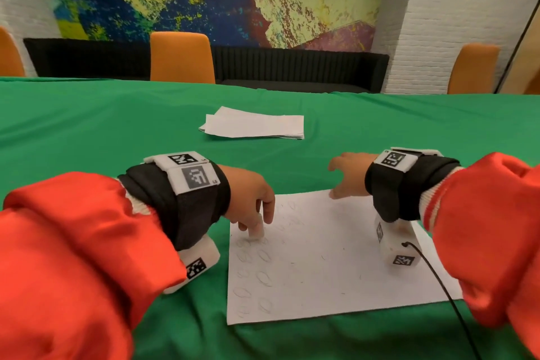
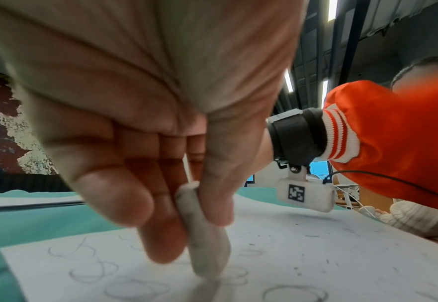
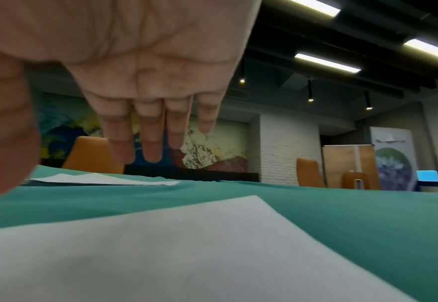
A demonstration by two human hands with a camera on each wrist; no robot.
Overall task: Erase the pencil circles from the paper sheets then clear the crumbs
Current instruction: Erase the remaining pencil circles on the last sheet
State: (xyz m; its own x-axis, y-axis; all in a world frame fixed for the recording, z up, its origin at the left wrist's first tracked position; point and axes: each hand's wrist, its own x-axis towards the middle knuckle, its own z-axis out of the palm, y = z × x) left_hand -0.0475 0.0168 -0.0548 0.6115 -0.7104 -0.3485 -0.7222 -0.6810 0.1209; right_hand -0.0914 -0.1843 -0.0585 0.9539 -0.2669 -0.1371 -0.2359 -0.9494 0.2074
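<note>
Down on the paper sheet [image 1: 336, 257], the left hand [image 1: 251, 199] pinches a white eraser [image 2: 207, 245] between thumb and fingers, its tip touching the page among pencil circles [image 1: 264, 278] at the sheet's left side. The right hand [image 1: 347, 175], fingers straight and holding nothing, hovers over the far edge; whether its thumb touches paper is unclear. Dark crumbs [image 2: 310, 236] speck the sheet, blurred.

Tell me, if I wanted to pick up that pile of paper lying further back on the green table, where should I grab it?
Probably at the near right corner of the pile of paper, coming from the side. The sheets lie flat on the green table, so there is nothing to grip from above, but there the stacked edges show and a thumb could slip under. The left end is fanned unevenly, so sheets might slide apart there.
</note>
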